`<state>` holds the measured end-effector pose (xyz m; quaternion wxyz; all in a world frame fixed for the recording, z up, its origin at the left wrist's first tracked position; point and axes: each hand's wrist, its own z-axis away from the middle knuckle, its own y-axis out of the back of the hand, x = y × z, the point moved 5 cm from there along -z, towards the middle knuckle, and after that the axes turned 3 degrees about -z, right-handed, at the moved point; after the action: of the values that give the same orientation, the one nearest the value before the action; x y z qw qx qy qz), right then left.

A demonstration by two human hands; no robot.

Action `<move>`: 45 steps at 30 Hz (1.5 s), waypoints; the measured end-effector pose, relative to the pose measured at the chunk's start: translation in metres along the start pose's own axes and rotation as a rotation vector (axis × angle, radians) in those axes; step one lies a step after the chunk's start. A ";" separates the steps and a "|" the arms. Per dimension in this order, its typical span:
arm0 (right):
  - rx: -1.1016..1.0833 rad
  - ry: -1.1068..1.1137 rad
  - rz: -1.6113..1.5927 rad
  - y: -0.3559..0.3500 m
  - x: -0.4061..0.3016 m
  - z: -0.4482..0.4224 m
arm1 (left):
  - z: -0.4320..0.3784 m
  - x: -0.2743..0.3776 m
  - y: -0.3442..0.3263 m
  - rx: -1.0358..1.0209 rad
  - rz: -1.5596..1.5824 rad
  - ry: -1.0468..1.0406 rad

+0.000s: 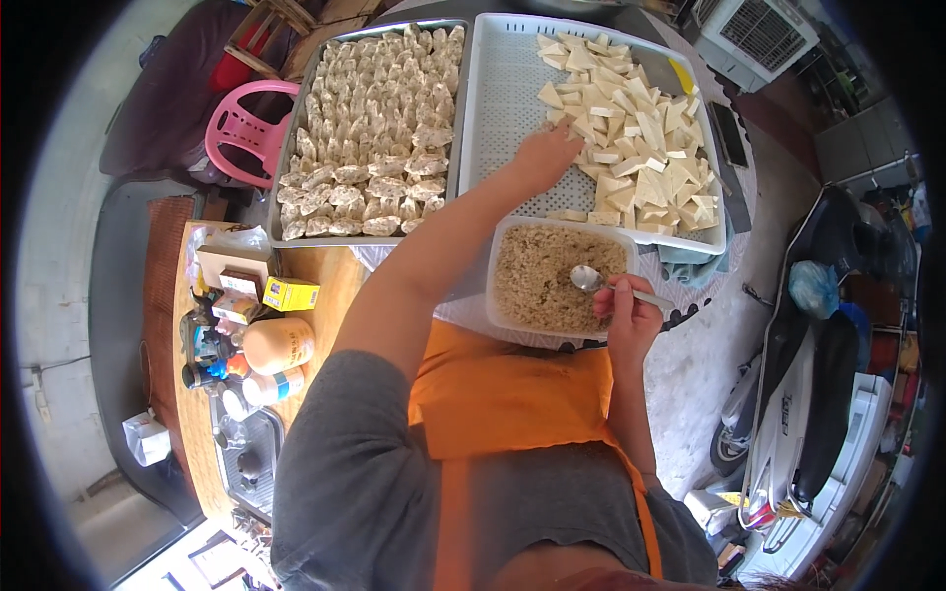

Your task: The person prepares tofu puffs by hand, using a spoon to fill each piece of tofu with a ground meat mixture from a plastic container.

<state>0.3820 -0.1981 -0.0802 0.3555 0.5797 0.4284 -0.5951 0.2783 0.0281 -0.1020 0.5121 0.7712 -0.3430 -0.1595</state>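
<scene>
My left hand (550,154) reaches over the perforated white plastic tray (497,111), its fingertips at the left edge of a heap of pale triangular tofu-like pieces (650,133); whether it grips a piece cannot be told. My right hand (630,314) holds a metal spoon (586,278) by its handle, the bowl just over a crumbly brown filling (547,273) in a square plastic tub (494,295). To the left of the white tray, a dark-rimmed tray (460,96) carries rows of filled, speckled pieces (377,125), some stacked on top at the near side.
A phone (728,133) lies right of the white tray, and a teal cloth (695,262) is under its near corner. Jars, a yellow box (291,294) and a tea tray (247,458) occupy the wooden table (332,295) at left. A pink chair (247,133) stands beyond.
</scene>
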 end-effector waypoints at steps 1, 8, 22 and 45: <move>0.003 0.003 -0.006 0.001 0.000 0.001 | 0.001 -0.001 0.004 0.100 0.012 -0.020; 0.107 0.121 -0.033 0.011 -0.031 0.004 | 0.047 0.007 0.075 -0.140 1.393 0.605; -0.146 0.692 0.485 -0.035 -0.079 0.015 | 0.106 0.074 0.085 -0.210 1.595 0.537; -0.238 0.678 0.505 -0.039 -0.057 0.008 | 0.111 0.089 0.080 -0.223 1.519 0.413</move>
<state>0.3469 -0.1945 -0.0204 0.3934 0.7837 0.4314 -0.2120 0.2463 -0.1283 -0.0675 0.6081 0.2846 -0.6553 0.3460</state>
